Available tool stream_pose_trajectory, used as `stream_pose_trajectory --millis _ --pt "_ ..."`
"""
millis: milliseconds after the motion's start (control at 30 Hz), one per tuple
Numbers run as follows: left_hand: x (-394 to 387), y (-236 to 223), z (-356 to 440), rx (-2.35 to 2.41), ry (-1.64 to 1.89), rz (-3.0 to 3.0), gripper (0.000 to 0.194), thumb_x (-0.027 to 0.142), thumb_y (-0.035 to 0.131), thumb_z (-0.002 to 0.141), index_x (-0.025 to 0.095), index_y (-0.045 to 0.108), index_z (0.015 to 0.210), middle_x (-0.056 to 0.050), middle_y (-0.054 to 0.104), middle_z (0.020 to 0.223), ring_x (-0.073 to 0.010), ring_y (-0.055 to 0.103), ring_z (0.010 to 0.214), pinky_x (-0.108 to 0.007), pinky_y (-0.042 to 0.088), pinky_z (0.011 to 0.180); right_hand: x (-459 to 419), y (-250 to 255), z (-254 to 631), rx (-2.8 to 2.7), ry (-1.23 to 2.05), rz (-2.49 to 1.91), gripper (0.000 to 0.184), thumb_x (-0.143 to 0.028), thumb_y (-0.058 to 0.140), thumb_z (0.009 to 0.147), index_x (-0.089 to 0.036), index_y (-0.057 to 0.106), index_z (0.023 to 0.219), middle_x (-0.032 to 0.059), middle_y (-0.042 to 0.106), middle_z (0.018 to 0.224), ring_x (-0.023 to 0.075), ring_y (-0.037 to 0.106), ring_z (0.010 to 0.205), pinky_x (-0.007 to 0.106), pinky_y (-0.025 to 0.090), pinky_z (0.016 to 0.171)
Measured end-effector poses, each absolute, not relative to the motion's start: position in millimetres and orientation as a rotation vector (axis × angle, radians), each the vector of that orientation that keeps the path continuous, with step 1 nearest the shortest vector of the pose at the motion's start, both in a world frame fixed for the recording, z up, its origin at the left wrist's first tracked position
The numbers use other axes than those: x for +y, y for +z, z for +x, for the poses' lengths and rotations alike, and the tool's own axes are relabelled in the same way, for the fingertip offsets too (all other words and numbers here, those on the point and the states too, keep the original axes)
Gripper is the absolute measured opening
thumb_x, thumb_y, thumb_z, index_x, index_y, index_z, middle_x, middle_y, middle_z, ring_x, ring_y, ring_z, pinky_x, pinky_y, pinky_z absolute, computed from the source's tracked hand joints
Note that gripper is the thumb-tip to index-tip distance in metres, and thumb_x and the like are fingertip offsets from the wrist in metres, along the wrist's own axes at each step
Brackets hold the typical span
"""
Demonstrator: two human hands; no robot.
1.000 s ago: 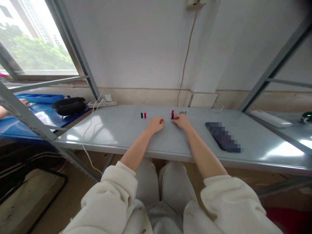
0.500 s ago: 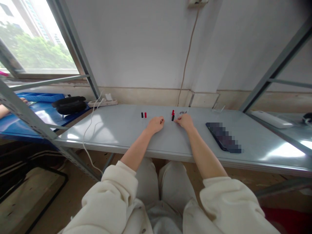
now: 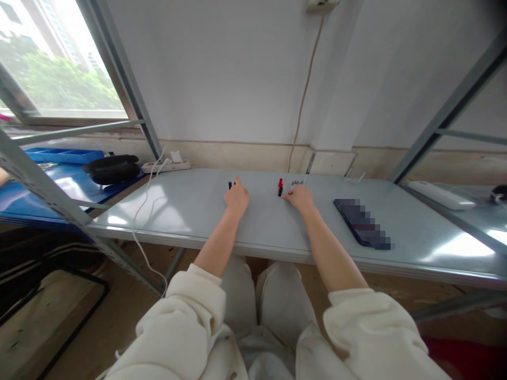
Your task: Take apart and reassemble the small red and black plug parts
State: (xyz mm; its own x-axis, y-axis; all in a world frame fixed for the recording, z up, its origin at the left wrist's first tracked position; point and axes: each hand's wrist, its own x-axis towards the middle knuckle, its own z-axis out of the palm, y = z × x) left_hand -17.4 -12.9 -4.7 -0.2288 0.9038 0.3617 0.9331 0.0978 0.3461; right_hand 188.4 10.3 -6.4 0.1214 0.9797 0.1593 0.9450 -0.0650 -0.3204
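Note:
My left hand (image 3: 236, 199) is over the left part of the grey table, its index finger stretched forward at a small red cylinder (image 3: 235, 183), which it mostly hides. Just left of that finger stands a small black cylinder (image 3: 229, 185), partly covered by the hand. My right hand (image 3: 300, 198) rests on the table with thumb and fingers pinched together. Its fingertips are at the foot of another black cylinder (image 3: 280, 191); whether they grip anything is too small to tell. Directly behind that cylinder are red pieces (image 3: 280, 182). Several small metallic bits (image 3: 297, 182) lie beyond the right hand.
A dark phone-like slab (image 3: 358, 221), partly pixelated, lies right of my right arm. A power strip (image 3: 168, 166) with a white cable (image 3: 137, 227) is at the back left. A black case (image 3: 113, 169) and blue tray (image 3: 65, 155) sit on the neighbouring blue table. Metal posts frame both sides.
My left hand has moved left and its index finger has straightened out over the red cylinder. My right hand stays beside the black cylinder.

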Motion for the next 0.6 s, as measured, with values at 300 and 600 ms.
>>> stream_pose_trajectory --millis 300,600 --pt "-9 -9 -21 -2.319 -0.832 -1.948 0.053 0.025 0.043 0.081 0.009 0.031 0.13 -0.021 0.062 0.094 -0.0302 0.061 0.086 -0.037 0.044 0.071 4 -4 187 -1.855 0.133 -2.04 0.026 -0.036 0.064 0.07 -0.013 0.067 0.079 0.0147 0.065 0.077 0.0225 0.061 0.08 0.03 0.044 0.07" --pt "4 -12 -16 -2.06 -1.603 -2.309 0.017 0.015 0.038 0.083 0.017 0.05 0.094 -0.006 0.062 0.076 -0.014 0.058 0.073 -0.026 0.041 0.068 -3 5 176 -1.973 0.161 -1.947 0.032 -0.041 0.05 0.079 -0.015 0.062 0.064 0.0118 0.061 0.059 0.0236 0.061 0.074 0.031 0.042 0.066"
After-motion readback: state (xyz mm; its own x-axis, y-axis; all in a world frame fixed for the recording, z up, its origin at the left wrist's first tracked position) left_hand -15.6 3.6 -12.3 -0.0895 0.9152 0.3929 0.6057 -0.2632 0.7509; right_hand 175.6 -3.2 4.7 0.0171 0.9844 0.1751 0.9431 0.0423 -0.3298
